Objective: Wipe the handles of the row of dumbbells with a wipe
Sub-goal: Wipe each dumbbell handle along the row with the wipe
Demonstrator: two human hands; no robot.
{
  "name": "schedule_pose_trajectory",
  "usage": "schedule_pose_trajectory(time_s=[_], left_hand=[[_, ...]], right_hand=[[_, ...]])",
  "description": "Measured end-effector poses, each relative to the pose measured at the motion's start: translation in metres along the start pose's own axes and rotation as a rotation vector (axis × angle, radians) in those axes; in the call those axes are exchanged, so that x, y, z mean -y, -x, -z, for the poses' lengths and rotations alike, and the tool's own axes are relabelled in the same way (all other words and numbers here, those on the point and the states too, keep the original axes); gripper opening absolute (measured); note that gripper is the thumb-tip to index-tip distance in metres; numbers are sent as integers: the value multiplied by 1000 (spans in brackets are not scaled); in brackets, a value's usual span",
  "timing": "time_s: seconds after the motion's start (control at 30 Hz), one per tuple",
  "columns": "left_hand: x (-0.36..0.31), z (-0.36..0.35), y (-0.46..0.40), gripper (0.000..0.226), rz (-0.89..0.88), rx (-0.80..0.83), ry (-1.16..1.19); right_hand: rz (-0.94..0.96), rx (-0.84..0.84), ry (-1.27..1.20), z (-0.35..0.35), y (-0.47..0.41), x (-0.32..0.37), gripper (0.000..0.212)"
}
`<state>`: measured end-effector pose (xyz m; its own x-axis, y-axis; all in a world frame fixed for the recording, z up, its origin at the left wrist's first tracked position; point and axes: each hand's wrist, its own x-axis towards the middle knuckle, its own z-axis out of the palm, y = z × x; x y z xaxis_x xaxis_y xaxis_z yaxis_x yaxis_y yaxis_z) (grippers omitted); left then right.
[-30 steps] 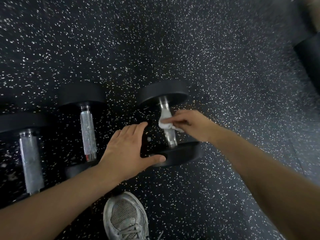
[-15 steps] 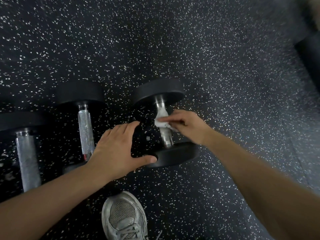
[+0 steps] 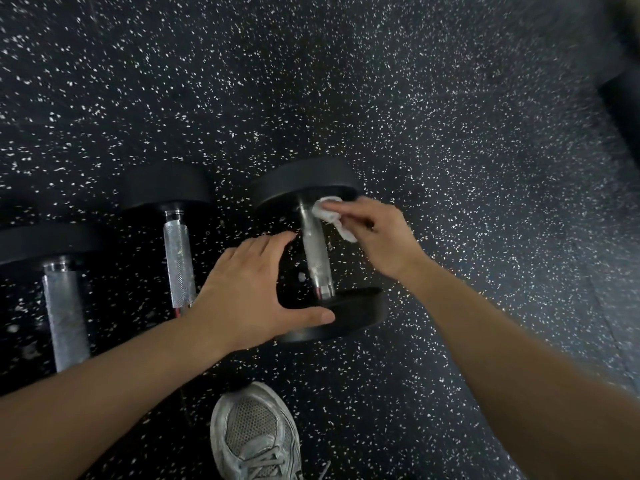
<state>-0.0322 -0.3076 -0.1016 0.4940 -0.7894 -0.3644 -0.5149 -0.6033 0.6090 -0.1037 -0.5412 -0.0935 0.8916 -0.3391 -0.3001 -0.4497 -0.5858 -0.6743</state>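
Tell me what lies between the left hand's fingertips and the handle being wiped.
Nothing: in the head view only bare speckled floor shows between the left hand and the handle.

Floor [image 3: 433,109] — black rubber matting, flecked all over with white specks, filling the whole view. Shoe [image 3: 254,434] — one grey mesh trainer with grey laces, toe pointing away, at the bottom edge. Dark bulky object [image 3: 623,95] at the far right edge, too blurred to identify.

Leftmost dumbbell [image 3: 62,306] cut by left edge; shoe [image 3: 256,438] cropped below — blurred.
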Motion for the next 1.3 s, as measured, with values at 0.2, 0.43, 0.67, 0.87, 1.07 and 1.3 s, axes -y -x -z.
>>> schedule_pose_trajectory(time_s=[0.2,0.43,0.67,0.87,1.07,1.3], left_hand=[[12,12,5,133,37,95,37],[31,19,9,140,32,130,33],[47,21,17,143,72,152,47],[52,28,20,144,60,136,4],[61,32,23,146,34,113,-64],[68,28,26,146,12,58,-106]], right_hand=[[-7,388,24,-10,10,-5,39],[27,366,116,-10,-8,17,36],[97,374,171,-22,-6,16,42],[46,744,200,-17,2,22,31],[113,195,131,-28,-6,25,42],[67,736,193,-20,9,26,32]])
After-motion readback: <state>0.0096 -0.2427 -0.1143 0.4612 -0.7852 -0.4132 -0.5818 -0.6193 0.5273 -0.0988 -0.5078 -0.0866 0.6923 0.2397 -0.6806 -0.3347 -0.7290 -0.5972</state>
